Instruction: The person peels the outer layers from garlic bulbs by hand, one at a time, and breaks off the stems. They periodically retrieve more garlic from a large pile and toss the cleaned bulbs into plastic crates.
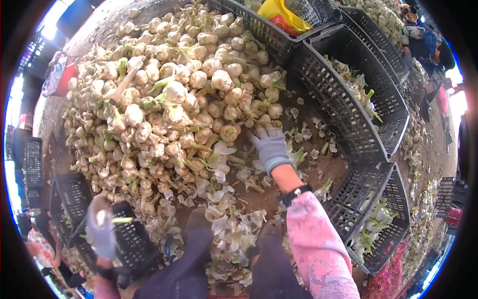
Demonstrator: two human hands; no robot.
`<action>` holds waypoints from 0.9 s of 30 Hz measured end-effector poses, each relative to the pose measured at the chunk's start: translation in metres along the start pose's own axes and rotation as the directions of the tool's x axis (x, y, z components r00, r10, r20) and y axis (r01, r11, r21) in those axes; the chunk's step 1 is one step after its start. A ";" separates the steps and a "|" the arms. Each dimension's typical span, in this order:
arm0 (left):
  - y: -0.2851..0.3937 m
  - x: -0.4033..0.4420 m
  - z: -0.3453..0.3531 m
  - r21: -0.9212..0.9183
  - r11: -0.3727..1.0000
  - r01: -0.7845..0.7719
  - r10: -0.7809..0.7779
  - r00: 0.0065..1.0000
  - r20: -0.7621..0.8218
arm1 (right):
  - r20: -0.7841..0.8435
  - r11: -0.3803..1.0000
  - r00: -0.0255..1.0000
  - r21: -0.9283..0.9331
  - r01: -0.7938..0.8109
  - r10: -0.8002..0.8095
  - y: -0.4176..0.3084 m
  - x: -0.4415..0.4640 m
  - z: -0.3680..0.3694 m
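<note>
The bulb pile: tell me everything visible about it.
The bulb pile is a broad, loose mound of whitish, dirty, garlic-like bulbs, some with green stalk stubs. It rests on the brown ground, with black crates at its upper right and papery peelings along its near side. The right hand, gloved, reaches its right edge; whether it touches is unclear.

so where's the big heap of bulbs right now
The heap fills the head view's upper left and centre, its lower right edge by the right hand.
</note>
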State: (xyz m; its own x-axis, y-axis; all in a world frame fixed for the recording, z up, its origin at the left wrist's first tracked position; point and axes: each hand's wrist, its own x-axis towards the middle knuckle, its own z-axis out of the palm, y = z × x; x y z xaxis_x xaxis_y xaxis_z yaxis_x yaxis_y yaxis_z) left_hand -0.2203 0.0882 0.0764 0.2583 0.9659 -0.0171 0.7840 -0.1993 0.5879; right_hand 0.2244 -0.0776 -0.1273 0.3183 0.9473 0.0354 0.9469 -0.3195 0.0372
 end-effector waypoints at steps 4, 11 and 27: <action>-0.140 -0.009 -0.117 0.532 0.828 0.179 -0.227 0.974 0.026 | 0.217 0.997 0.973 -0.024 -0.077 0.080 0.010 0.003 0.004; -0.034 -0.005 -0.034 0.556 0.811 -0.180 0.223 0.975 -0.011 | 0.318 -0.276 0.751 0.943 -0.186 0.579 -0.029 -0.090 -0.030; 0.145 -0.034 0.187 -0.588 0.671 -0.452 0.733 0.527 0.431 | 0.536 -0.584 0.831 0.726 -0.364 0.148 -0.080 -0.112 -0.142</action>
State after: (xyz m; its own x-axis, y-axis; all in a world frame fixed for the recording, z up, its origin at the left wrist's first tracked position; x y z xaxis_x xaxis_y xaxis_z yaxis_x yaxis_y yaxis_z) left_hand -0.0102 -0.0041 0.0112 0.9536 0.2919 0.0735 0.0772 -0.4731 0.8776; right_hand 0.1062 -0.1616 0.0073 0.4299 0.7515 -0.5004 -0.6347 -0.1426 -0.7595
